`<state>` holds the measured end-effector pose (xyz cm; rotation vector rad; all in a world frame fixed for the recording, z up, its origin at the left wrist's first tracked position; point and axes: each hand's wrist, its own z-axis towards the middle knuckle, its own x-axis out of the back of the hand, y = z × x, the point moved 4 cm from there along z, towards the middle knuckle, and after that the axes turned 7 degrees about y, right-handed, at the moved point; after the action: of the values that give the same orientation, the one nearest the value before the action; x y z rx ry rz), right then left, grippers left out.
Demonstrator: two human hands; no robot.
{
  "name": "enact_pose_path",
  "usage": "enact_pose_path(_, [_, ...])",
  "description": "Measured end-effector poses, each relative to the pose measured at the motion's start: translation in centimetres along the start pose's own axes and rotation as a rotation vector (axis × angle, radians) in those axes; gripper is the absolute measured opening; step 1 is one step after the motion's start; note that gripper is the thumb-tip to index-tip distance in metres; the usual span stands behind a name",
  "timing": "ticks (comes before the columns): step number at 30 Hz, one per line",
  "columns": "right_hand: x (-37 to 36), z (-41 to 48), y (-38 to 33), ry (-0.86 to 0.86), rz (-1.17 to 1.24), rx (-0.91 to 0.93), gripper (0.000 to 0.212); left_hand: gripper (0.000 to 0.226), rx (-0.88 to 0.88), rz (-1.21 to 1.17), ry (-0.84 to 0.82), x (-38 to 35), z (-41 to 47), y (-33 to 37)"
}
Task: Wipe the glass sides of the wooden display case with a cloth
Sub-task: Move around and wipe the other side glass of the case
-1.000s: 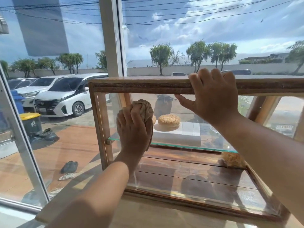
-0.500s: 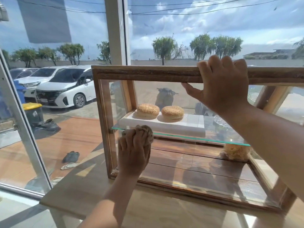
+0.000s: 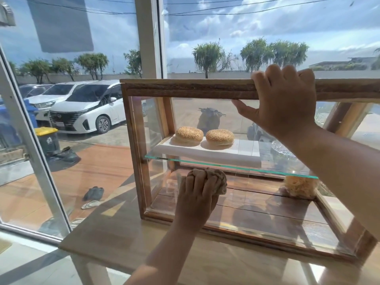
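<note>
**Cloth held to the front glass of the case**

The wooden display case stands on a pale worktop just beside a large window. The left hand grips a bunched brown cloth, its fingers curled over it. It presses the cloth against the lower left part of the front glass, just below the level of the glass shelf. The right hand holds the top rail of the case: the fingers hook over its upper edge and the thumb stretches out beneath it, in front of the glass. Inside, a sesame bun and a second bun lie side by side on a white board that rests on the shelf. A pale fibrous lump sits on the wooden floor of the case at the right, under the shelf. Outside the window stand a white van and a yellow-lidded bin.
</note>
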<state>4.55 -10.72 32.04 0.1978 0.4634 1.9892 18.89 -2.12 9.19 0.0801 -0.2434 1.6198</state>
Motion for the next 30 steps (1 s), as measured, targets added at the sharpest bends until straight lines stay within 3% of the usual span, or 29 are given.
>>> enact_pose_path(2, [0.1,-0.1,-0.1,0.002,0.000,-0.015,0.065,0.040,-0.019,0.035,0.007,0.7,-0.4,-2.1])
enact_pose_path(3, [0.1,-0.1,-0.1,0.005,-0.001,-0.026,0.065,0.039,0.070,0.060,0.025,1.1,-0.8,-3.6])
enact_pose_path(8, [0.2,-0.2,-0.4,0.021,-0.016,-0.046,0.063,0.049,0.836,0.110,0.125,2.0,-2.8,-9.4])
enact_pose_path(11, [0.1,-0.2,-0.4,0.033,-0.019,-0.056,0.062,0.054,0.997,0.082,0.167,0.9,-2.1,-7.4])
enact_pose_path(14, [0.0,-0.2,-0.5,0.031,-0.013,-0.051,0.062,0.044,0.844,0.053,0.162,0.1,-0.8,-2.6])
enact_pose_path(19, [0.1,-0.3,-0.4,0.014,-0.005,-0.057,0.062,0.044,0.260,0.023,0.018,-0.2,-0.7,1.9])
enact_pose_path(21, [0.1,-0.2,-0.4,0.017,0.000,-0.059,0.062,0.042,0.266,0.066,0.013,0.0,-1.9,-0.1])
enact_pose_path(24, [0.2,-0.2,-0.4,0.025,0.002,-0.059,0.061,0.050,0.745,0.116,0.090,1.0,-4.5,-4.6])
enact_pose_path(27, [0.1,-0.2,-0.5,0.038,-0.004,-0.061,0.061,0.075,1.279,0.017,0.181,1.0,-5.3,-6.0])
enact_pose_path(28, [0.0,-0.2,-0.5,0.042,-0.006,-0.061,0.061,0.079,1.335,-0.006,0.175,0.6,-4.8,-5.5])
enact_pose_path(30, [0.0,-0.2,-0.5,0.049,-0.009,-0.063,0.062,0.079,1.240,-0.024,0.169,-0.2,-3.2,-3.5])
